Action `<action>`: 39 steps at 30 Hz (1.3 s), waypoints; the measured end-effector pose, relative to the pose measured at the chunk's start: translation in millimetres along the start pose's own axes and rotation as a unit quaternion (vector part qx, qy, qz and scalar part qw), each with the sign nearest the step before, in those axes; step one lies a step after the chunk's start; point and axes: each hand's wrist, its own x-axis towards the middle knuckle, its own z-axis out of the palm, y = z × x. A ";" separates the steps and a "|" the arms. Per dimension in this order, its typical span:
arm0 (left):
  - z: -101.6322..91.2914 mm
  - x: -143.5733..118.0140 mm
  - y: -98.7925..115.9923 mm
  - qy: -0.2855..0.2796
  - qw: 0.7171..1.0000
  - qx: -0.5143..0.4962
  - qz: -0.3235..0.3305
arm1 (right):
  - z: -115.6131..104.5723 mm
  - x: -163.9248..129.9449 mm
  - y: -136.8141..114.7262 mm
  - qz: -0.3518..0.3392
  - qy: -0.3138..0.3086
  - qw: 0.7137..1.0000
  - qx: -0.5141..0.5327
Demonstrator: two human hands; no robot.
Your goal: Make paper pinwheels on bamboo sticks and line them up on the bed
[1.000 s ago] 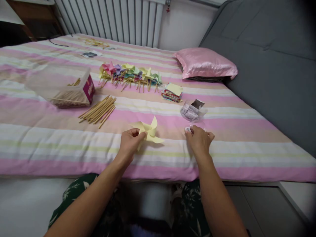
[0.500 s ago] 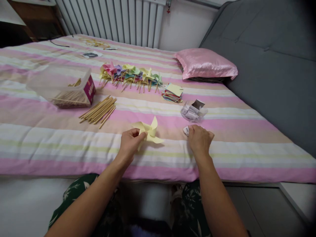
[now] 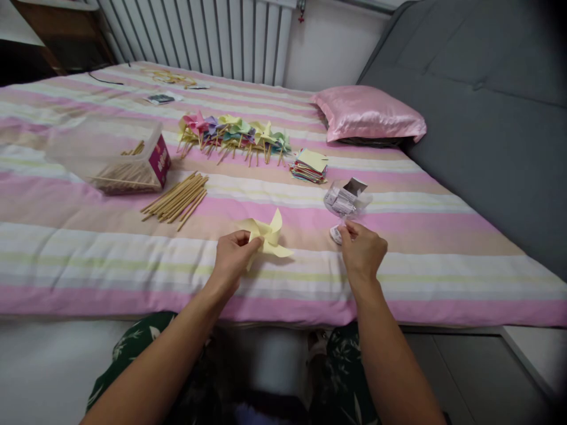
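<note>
our left hand (image 3: 233,255) pinches the yellow paper pinwheel (image 3: 266,236) by its near-left edge, thumb and fingers closed on the paper; the pinwheel lies on the striped bedspread (image 3: 88,248), fanning out just beyond and right of that grip. our right hand (image 3: 364,252) has its fingertips drawn together just above a small white object (image 3: 335,234) on the bedspread; whether something tiny is pinched between them, we cannot tell. the two hands sit well apart, the pinwheel between them but closer to the left.

just beyond the right hand's fingertips, a crumpled clear packet (image 3: 345,199) with small white pieces inside. further beyond that, a stack of coloured paper squares (image 3: 310,165). beyond the left hand's grip and to its left, a loose bundle of wooden sticks (image 3: 176,198), and past it a clear plastic tub (image 3: 110,156) holding more sticks. far beyond the pinwheel, a row of finished pinwheels (image 3: 233,133) in mixed colours. a pink pillow (image 3: 370,113) lies far beyond the right hand.
</note>
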 end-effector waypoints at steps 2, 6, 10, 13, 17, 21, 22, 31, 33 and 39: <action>0.2 -0.1 0.2 0.000 1.000 -0.003 0.002 | 0.9 0.2 0.4 0.001 0.006 1.000 0.027; 0.2 -0.6 0.5 0.001 1.000 0.000 0.003 | 1.7 0.1 1.0 0.009 0.026 0.998 0.064; -0.2 -0.3 0.5 0.002 1.000 0.003 0.000 | 2.7 0.2 2.1 0.012 0.039 0.997 0.069; -0.3 -0.3 0.8 -0.001 1.000 -0.001 0.001 | 4.6 0.3 3.2 0.012 0.044 0.997 0.068; 0.0 -1.0 1.4 -0.002 1.000 0.002 0.000 | 5.6 0.2 3.5 0.000 0.053 0.996 0.078; 0.5 -0.6 1.4 0.000 1.000 0.005 -0.001 | 2.5 -1.8 1.0 -0.025 0.094 0.990 0.105; 0.4 -0.3 1.0 0.001 1.000 0.007 -0.001 | 1.7 -2.9 -0.3 -0.037 0.105 0.987 0.116; -3.9 3.8 -8.2 0.021 0.997 0.079 0.016 | 16.9 -23.7 -21.2 -0.162 -0.137 0.939 0.269; -4.2 4.4 -9.3 0.024 0.995 0.094 0.018 | 20.3 -28.6 -24.7 -0.171 -0.192 0.931 0.257; -4.4 4.8 -11.0 0.022 0.994 0.105 0.028 | 20.8 -31.2 -25.8 -0.176 -0.273 0.900 0.291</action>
